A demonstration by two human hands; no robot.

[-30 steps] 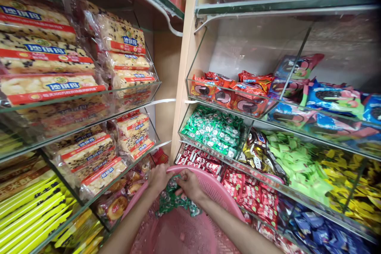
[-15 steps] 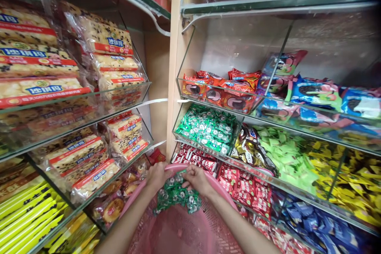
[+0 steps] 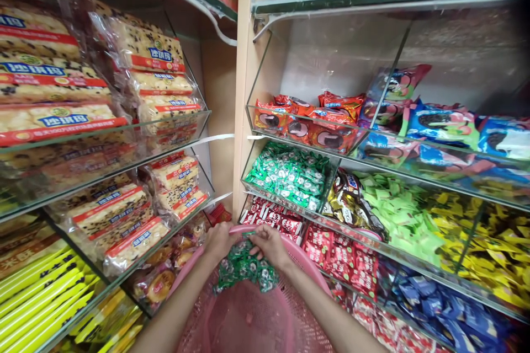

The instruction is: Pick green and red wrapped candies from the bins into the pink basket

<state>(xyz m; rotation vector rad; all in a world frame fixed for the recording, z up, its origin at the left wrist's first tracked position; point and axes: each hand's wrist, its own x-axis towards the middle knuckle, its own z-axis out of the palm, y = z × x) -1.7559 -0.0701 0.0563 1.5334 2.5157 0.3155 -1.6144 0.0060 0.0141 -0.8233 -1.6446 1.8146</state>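
A pink plastic basket [image 3: 248,314] is tilted below me, its far rim against the shelf corner. My left hand [image 3: 222,241] is closed round that rim. Inside, at the far side, lies a pile of green-wrapped candies [image 3: 247,271]. My right hand [image 3: 269,245] is over the pile with thumb and fingers pinched together at a green wrapper near the rim. Part of the pile is hidden behind both hands. Behind the basket, a glass shelf bin holds more green-wrapped candies [image 3: 290,175] of the same look.
Packaged sachima cakes [image 3: 149,44] fill the left shelves. On the right are red snack packs [image 3: 306,121], blue cookie packs [image 3: 441,124], light green candies [image 3: 401,215], yellow candies [image 3: 476,231], red packets [image 3: 339,259] and blue packets [image 3: 443,309]. A wooden post [image 3: 244,66] stands between the shelves.
My right hand has shifted slightly left and up, closer to my left hand and the rim. My left hand keeps its hold on the basket.
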